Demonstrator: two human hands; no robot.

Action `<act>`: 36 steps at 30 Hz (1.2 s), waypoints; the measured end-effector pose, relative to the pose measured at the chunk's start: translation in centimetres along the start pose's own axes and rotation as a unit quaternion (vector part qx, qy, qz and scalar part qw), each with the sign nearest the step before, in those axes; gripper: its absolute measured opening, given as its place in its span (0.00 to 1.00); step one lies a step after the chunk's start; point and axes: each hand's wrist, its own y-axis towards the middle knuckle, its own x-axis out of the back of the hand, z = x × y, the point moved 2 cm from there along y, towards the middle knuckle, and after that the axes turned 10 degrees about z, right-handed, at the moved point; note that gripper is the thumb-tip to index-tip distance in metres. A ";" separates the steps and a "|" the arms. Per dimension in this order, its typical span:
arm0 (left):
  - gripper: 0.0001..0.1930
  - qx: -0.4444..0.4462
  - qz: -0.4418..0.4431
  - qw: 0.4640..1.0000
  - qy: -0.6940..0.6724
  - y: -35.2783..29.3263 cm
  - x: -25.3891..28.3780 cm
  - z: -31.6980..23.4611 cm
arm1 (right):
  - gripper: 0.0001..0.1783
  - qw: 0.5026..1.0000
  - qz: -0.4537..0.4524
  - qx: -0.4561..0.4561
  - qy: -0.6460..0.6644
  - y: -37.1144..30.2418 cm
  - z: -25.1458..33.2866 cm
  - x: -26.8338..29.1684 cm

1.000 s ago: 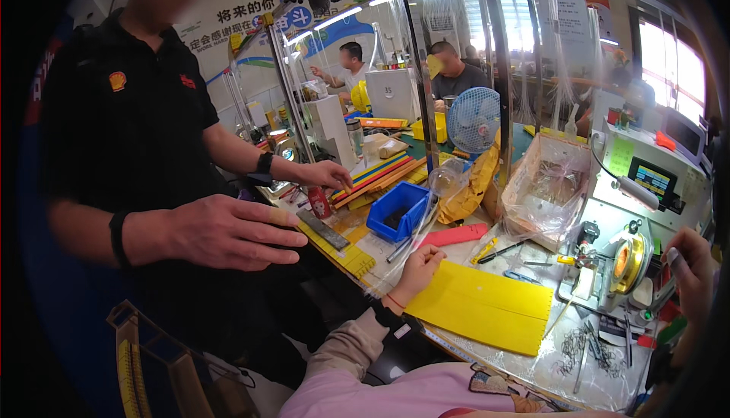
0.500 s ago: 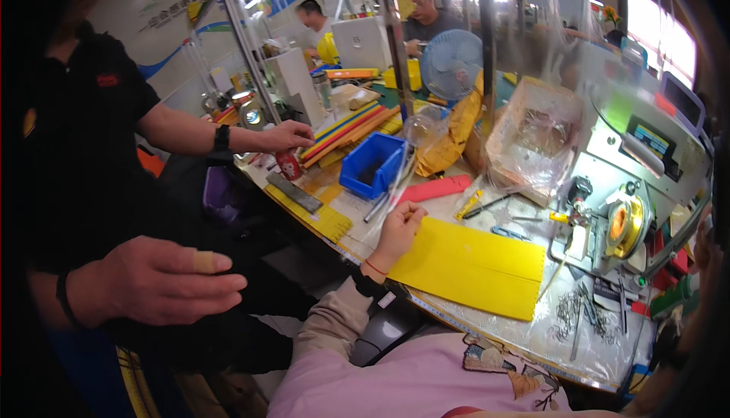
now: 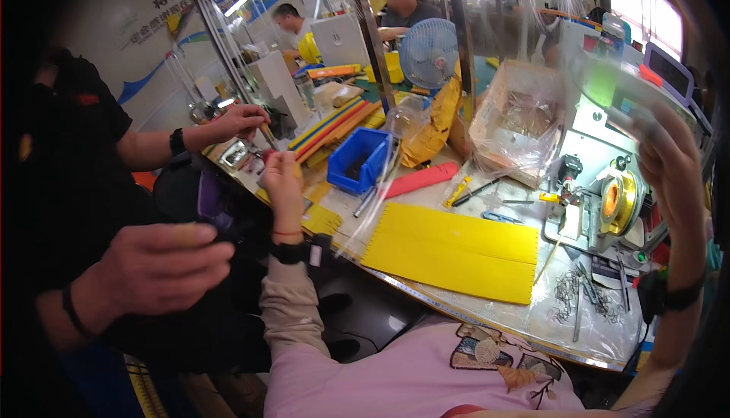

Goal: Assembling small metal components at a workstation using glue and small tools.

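My left hand (image 3: 283, 181) is raised at the left end of the bench, fingers curled together; whatever it may hold is too small or hidden. Close by, a co-worker's hand (image 3: 242, 121) pinches a thin brownish piece. The co-worker's other hand (image 3: 163, 270), blurred, is nearer at left. A yellow sheet (image 3: 452, 252) with notched short edges lies flat in front of me, touched by neither hand. At far right my right hand (image 3: 669, 152) is raised beside the machine (image 3: 578, 125), its fingers blurred near the machine's upper part.
A blue bin (image 3: 360, 161), a red piece (image 3: 422, 180) and a plastic-lined box (image 3: 513, 125) stand behind the sheet. A yellow cutter (image 3: 457, 191) and black pen (image 3: 477, 193) lie near it. A spool (image 3: 620, 203), tweezers and small metal rings (image 3: 566, 296) are at right.
My left hand has left the yellow sheet and moved left toward the co-worker's hand. My right hand has risen into clear view beside the machine. The co-worker's far hand has moved to the left.
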 end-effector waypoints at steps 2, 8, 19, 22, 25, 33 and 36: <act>0.07 -0.031 -0.006 0.999 -0.017 3.6 3.8 0.1 | 0.12 0.994 0.086 0.021 0.061 2.3 0.6 -2.1; 0.05 -0.078 -0.075 0.994 0.029 5.9 8.9 -2.7 | 0.10 0.966 0.187 0.029 0.176 4.1 1.2 -6.5; 0.08 -0.104 -0.118 0.987 0.023 6.7 9.6 -3.3 | 0.10 0.965 0.184 0.014 0.186 4.9 0.2 -7.6; 0.08 -0.104 -0.121 0.987 0.015 6.4 10.3 -3.0 | 0.10 0.963 0.200 0.010 0.179 4.4 0.4 -7.8; 0.08 -0.084 -0.117 0.990 0.003 5.9 10.5 -2.7 | 0.09 0.964 0.206 0.003 0.165 3.8 0.7 -8.2; 0.08 -0.072 -0.115 0.991 -0.006 5.2 10.4 -2.4 | 0.09 0.965 0.214 -0.001 0.149 2.9 0.8 -8.0; 0.08 -0.077 -0.108 0.991 -0.003 5.0 9.9 -2.5 | 0.09 0.970 0.200 -0.005 0.137 2.7 0.8 -7.9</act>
